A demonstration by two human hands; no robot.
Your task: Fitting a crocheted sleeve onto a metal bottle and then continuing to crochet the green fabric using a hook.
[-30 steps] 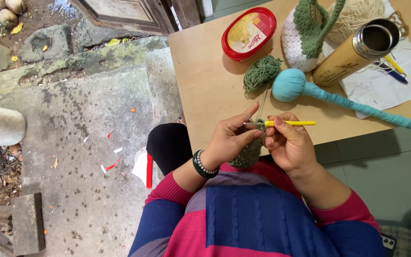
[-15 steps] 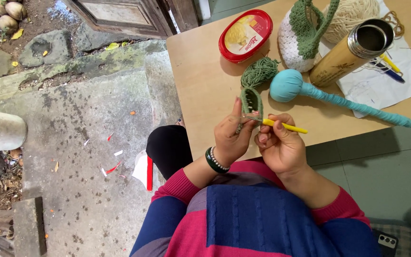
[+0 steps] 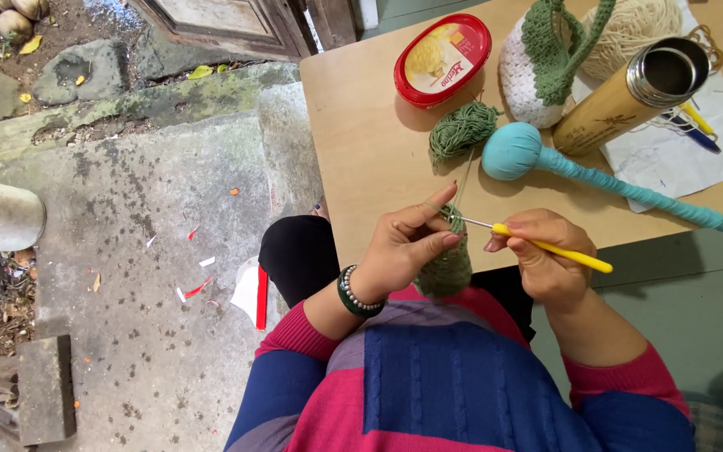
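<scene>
Fingers of left hand [image 3: 403,247] pinch green piece [image 3: 448,268], keeping it steady. Right hand [image 3: 546,264] grips hook [image 3: 546,245] closed, tip at its top edge.

We see a red oval tub [image 3: 443,60] at twelve o'clock on the wooden table [image 3: 361,151]; a bamboo flask [image 3: 633,96] at two o'clock; a teal wrapped spindle [image 3: 546,159] below it; pens [image 3: 692,125] on white paper [image 3: 696,159].

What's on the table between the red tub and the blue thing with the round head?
A small ball of green yarn lies between the red tub and the blue stuffed piece, seen from the head camera.
</scene>
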